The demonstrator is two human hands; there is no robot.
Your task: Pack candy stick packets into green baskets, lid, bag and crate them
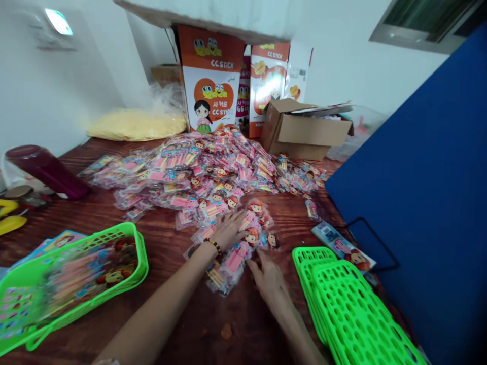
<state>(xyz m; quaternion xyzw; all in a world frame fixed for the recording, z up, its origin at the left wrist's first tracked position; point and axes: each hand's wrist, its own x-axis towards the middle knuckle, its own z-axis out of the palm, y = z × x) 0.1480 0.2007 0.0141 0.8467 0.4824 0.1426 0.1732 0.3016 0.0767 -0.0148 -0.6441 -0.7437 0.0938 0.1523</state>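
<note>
My left hand (228, 229), with a beaded bracelet at the wrist, lies with fingers stretched over several small clear packets in the middle of the table. My right hand (267, 274) is at the near right side of these packets, thumb and fingers apart. Between the hands is a clear packet (236, 257) with a red-haired cartoon girl and pink contents. Behind them spreads a large heap of similar packets (213, 167). Whether the fingertips grip any packet cannot be made out.
A green basket (141, 253) with packets stands at the left; stacked green baskets (353, 299) lie at the right. A purple bottle (45, 170), an open carton (308, 133), printed boxes (213, 76) and a blue panel (426, 167) surround the wooden table (182, 324).
</note>
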